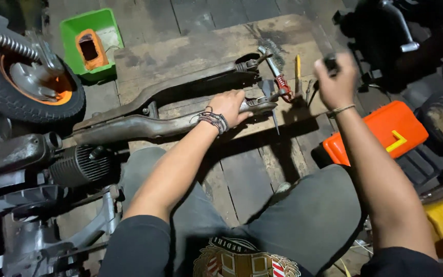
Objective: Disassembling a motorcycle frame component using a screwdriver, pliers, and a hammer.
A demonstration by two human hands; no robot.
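Observation:
A long, dirty metal swingarm (pixel 144 110) lies across a wooden board (pixel 211 43) on the floor. My left hand (pixel 230 106) rests on its nearer fork leg, close to the right end, pressing it down. My right hand (pixel 336 81) is raised above the board's right edge, blurred, with its fingers closed around a dark tool handle (pixel 330 62). Between the hands lie pliers with red grips (pixel 282 84), a yellow-handled tool (pixel 298 69) and other small tools.
A green bin (pixel 85 25) holding an orange part sits at the back left, beside a wheel with an orange rim (pixel 32 87). An engine and frame (pixel 42 174) are at the left. An orange tool case (pixel 385 131) lies at the right. My knees fill the foreground.

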